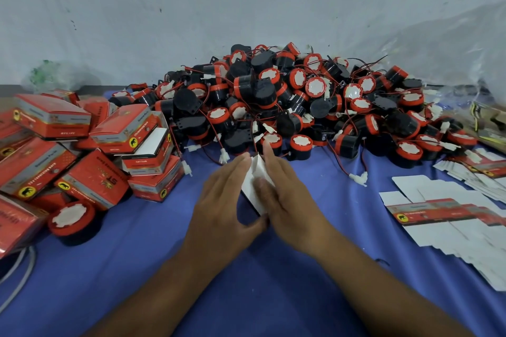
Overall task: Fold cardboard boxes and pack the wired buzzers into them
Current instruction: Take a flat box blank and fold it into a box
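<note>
Left hand (221,200) and right hand (287,200), fingers straight, pressed a white box blank (254,186) between them just before the buzzer pile (273,96) on blue cloth (260,295), folded boxes (109,131) left of the pile, flat blanks (438,216) right of it, pale wall (191,8) behind it.

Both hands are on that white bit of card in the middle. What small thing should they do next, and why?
Probably squeeze the white cardboard blank open into a tube. The left hand and right hand press it from either side with straight fingers, it looks only part-formed, and the pile of black-and-red wired buzzers waits behind it.
</note>
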